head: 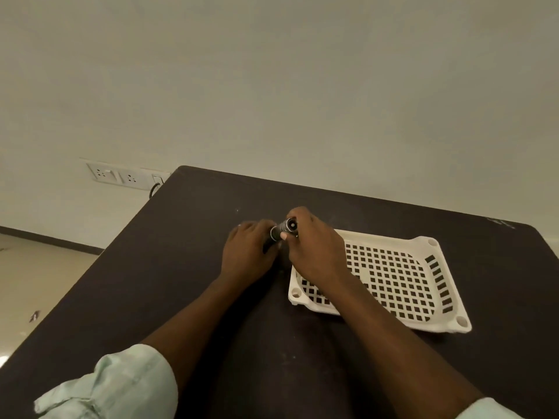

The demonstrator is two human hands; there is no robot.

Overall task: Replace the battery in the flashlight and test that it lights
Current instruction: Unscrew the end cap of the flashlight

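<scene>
I am counting two hands over the table [187,267]: one left hand [246,252] and one right hand [314,252]. I am seeing one flashlight [282,229] between them, one dark table carrying everything, and one white perforated tray [423,325] lying on it. I am making out two pale rolled sleeves, the left sleeve [121,385] and the right sleeve [490,411]. On the wall I am counting one switch-and-socket panel [121,176] showing two sockets.
</scene>
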